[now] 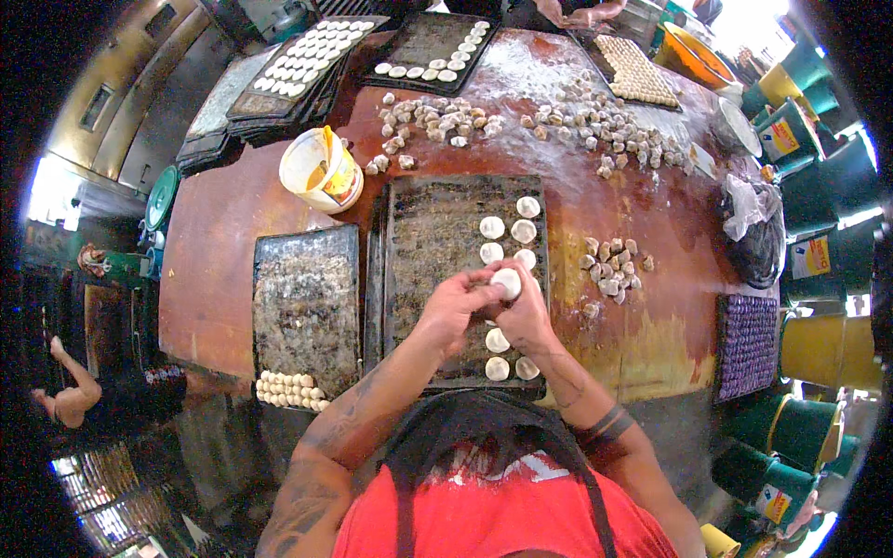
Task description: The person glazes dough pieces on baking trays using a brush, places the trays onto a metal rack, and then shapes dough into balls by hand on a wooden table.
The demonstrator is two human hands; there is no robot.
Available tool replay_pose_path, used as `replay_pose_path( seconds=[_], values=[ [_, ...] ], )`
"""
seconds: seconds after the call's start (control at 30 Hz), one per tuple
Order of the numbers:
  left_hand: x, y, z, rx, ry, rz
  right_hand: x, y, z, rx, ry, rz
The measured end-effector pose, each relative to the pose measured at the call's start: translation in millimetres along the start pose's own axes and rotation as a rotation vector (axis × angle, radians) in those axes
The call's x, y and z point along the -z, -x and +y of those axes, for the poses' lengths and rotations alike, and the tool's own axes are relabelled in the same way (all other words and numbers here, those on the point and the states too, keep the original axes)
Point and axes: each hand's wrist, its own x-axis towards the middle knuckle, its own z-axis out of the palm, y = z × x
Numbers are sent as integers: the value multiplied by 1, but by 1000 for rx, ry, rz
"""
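Both hands meet over the right part of a dark baking tray (433,223) in front of me. My left hand (458,305) and my right hand (523,314) hold a round white dough piece (505,283) between their fingers, the thumbs pressing at its edge. Flattened white dough rounds (526,231) lie in two columns along the tray's right side, partly covered by my hands. To the right, a small heap of brownish, flour-dusted balls (614,268) sits on the reddish table (660,325).
A white bucket (302,167) with yellow contents stands beyond the tray's left corner. Left is another tray (307,279) with small pale balls. Far back lie scattered floured lumps (437,116) and trays of rounds (312,58). A purple tray (747,346) rests at right; another person's hands (581,14) show behind.
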Motion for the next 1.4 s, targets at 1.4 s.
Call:
replay_pose_path(
  seconds=[1.4],
  values=[
    [266,212,-59,-107,-1766,1128,202,30,151,-325,-714,400]
  ],
)
